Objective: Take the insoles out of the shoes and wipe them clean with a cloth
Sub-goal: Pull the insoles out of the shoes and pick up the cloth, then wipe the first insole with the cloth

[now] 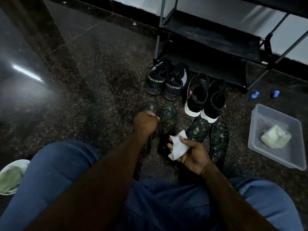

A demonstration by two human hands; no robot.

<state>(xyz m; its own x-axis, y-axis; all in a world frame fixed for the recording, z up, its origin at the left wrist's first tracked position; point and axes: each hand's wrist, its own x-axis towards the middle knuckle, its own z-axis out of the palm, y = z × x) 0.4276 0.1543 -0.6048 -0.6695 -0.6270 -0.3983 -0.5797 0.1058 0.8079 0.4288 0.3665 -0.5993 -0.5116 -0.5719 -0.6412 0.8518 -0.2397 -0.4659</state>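
Note:
Several dark, speckled insoles lie on the floor in front of my knees. My left hand (145, 121) grips the leftmost insole (152, 106) near its toe end. Beside it lies a second insole (168, 119). My right hand (190, 151) holds a white cloth (178, 146) pinched between thumb and fingers, just above the floor. Two more insoles (199, 130) (219, 140) lie to the right. Behind them stand a black "SPORT" pair of shoes (165, 80) and a black pair with white soles (206, 97).
A black shoe rack (211, 42) stands against the wall behind the shoes. A clear plastic tub (260, 135) with a pale cloth in it sits at right. A white bowl (6, 169) with green cloth is at lower left. Two small blue objects (255, 94) lie near the rack.

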